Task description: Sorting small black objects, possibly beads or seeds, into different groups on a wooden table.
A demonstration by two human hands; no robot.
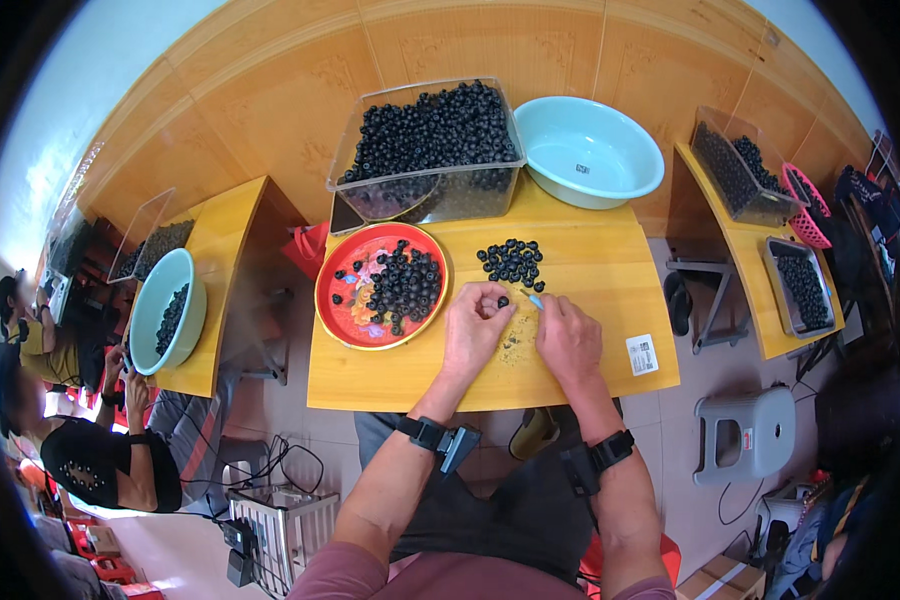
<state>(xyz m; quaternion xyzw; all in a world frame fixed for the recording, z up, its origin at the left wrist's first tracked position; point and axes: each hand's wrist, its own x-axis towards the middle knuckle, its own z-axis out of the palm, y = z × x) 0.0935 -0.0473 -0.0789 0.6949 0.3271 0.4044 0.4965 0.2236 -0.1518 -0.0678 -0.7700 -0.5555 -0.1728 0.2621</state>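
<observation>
Your left hand (475, 325) pinches one dark berry (503, 301) at its fingertips, just above the table (590, 275) and below the loose berry pile (511, 261), while your right hand (567, 335) closes around a small blue-tipped tool (533, 298). Keep the berry steady between thumb and forefinger, and bring the tip in gently so the fruit isn't crushed. The tool's long axis runs from your right fingers up-left toward the berry; the berry is round, so no axis shows.

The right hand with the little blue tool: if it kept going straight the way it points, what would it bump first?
Probably the small heap of dark berries on the wooden table, just beyond the right hand; depth is hard to judge.
</observation>
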